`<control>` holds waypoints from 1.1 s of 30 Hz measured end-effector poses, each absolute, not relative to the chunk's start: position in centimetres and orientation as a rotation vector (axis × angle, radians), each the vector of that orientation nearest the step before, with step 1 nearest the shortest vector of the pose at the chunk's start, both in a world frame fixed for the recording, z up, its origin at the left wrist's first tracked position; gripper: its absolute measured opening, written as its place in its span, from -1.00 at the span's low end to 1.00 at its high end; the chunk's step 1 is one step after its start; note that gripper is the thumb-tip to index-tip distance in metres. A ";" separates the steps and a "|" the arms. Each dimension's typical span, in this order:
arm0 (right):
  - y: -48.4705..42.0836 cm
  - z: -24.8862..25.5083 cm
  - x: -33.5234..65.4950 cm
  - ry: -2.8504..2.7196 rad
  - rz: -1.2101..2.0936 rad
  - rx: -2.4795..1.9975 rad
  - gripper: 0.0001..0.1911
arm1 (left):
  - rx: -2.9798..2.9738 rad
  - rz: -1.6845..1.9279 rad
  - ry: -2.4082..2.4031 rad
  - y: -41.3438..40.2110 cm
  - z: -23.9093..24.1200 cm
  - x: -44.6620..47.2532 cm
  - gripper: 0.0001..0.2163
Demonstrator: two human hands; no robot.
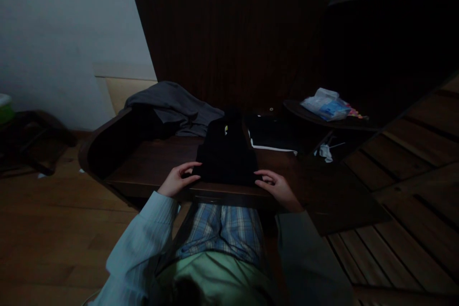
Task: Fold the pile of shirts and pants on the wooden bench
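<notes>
A black garment [229,153] with a small yellow and white mark lies folded into a narrow strip on the dark wooden surface, close to its front edge. At the garment's near left corner, my left hand [177,179] has its thumb and index finger curved on the cloth edge. My right hand [278,189] takes the near right corner in the same way, with the other fingers curled in. Dim light hides how much cloth lies between the fingers. Just right of the garment is another folded dark cloth [272,134] with a white border.
Grey cloth [172,103] lies heaped at the back left, against the raised side [91,153] of the dark furniture. On a rounded shelf [304,110] at the right rests a plastic packet [326,104]. Crumpled white paper [325,153] sits below it. A tall dark panel [229,33] stands behind.
</notes>
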State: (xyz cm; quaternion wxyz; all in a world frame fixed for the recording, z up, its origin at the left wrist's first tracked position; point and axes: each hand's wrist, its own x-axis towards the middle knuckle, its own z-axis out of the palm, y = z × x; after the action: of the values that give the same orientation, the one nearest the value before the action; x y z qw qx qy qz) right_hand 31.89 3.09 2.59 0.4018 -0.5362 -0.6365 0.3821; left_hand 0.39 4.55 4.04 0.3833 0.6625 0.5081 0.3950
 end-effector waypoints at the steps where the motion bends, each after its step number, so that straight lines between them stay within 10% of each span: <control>1: 3.2 2.5 31.8 -1.603 0.946 -1.365 -0.61 | 1.683 1.014 1.288 4.5 4.0 0.4 -0.56; 33: 2.9 2.5 32.0 -1.586 0.883 -1.414 -0.74 | 1.623 0.960 1.356 4.8 4.0 0.3 -0.63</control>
State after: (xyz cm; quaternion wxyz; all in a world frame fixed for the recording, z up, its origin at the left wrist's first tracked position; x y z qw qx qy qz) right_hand 31.96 2.88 2.52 0.4081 -0.5610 -0.6293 0.3503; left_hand 0.27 4.79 4.03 0.3981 0.6409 0.5357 0.3790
